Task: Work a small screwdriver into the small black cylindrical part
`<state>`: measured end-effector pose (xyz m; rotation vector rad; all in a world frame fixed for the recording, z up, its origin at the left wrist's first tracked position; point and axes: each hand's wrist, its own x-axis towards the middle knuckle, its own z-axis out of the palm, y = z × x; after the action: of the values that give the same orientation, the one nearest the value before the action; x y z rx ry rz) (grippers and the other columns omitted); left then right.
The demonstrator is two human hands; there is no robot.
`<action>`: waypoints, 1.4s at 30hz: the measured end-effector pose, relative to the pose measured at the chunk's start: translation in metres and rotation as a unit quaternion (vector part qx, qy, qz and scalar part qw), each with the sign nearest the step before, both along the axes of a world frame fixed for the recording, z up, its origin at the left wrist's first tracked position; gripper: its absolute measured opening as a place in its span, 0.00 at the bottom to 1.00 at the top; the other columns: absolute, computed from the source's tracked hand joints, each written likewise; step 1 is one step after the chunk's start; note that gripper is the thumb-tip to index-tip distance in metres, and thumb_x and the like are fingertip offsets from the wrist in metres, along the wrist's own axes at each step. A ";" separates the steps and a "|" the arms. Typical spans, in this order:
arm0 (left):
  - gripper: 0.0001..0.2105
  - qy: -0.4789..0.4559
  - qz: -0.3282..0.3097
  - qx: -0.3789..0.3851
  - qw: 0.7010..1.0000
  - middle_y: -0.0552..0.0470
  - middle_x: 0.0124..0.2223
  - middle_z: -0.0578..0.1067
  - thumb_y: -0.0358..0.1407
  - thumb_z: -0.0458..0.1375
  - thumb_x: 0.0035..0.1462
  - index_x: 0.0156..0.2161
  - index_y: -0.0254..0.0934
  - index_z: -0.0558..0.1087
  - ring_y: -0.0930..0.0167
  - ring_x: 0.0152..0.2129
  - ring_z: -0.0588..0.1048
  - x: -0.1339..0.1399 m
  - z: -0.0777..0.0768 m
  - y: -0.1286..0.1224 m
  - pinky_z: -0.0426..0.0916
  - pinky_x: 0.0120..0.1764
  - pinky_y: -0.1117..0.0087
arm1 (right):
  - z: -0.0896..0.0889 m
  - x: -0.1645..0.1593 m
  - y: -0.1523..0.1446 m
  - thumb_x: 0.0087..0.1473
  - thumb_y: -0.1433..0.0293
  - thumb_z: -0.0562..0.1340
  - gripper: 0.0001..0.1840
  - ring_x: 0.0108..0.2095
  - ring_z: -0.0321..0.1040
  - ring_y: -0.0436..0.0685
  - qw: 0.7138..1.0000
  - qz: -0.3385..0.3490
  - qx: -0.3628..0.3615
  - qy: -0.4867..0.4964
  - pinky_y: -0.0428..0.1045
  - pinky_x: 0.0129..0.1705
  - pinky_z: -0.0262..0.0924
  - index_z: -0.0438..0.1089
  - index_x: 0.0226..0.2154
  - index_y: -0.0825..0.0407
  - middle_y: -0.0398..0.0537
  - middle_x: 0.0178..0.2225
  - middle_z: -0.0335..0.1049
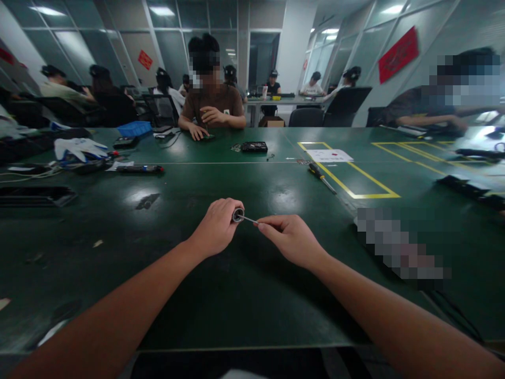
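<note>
Over the middle of the green table, my left hand (219, 223) is closed around a small round metal part (238, 215), its hollow end facing right. Most of that part is hidden by my fingers. My right hand (292, 237) pinches a thin metal rod (249, 219) between thumb and fingertips. The rod's far tip reaches to the opening of the round part; how deep it goes I cannot tell. Both hands are above the tabletop (244, 295), with my forearms coming in from the lower corners.
A yellow-and-black screwdriver (321, 176) lies beyond my right hand, near a white paper (330, 155) and yellow tape lines. A blurred-out object (398, 247) lies at right. Gloves (81, 149), a blue bin (134, 129) and a black tray (35, 196) are left. A person (213, 105) sits opposite.
</note>
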<state>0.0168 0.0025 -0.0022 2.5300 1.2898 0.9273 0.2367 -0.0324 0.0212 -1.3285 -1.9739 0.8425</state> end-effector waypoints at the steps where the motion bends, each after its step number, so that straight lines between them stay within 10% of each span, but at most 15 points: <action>1: 0.05 -0.003 0.000 -0.002 1.000 0.49 0.41 0.73 0.27 0.54 0.64 0.44 0.37 0.67 0.65 0.39 0.70 0.000 0.000 0.000 0.66 0.47 0.59 | -0.001 0.000 0.000 0.62 0.62 0.60 0.16 0.25 0.67 0.52 1.000 -0.001 0.001 0.002 0.49 0.31 0.59 0.82 0.43 0.49 0.43 0.29 0.79; 42: 0.05 -0.066 -0.002 -0.028 0.997 0.50 0.41 0.72 0.28 0.56 0.63 0.44 0.38 0.68 0.66 0.40 0.70 -0.004 -0.006 0.004 0.66 0.45 0.61 | 0.001 0.000 -0.003 0.62 0.62 0.60 0.16 0.26 0.69 0.53 1.000 -0.002 0.012 0.017 0.48 0.30 0.59 0.82 0.45 0.48 0.42 0.28 0.79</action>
<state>0.0130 0.0066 -0.0078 2.3841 1.2541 1.0239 0.2371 -0.0352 0.0220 -1.2963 -1.9491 0.8326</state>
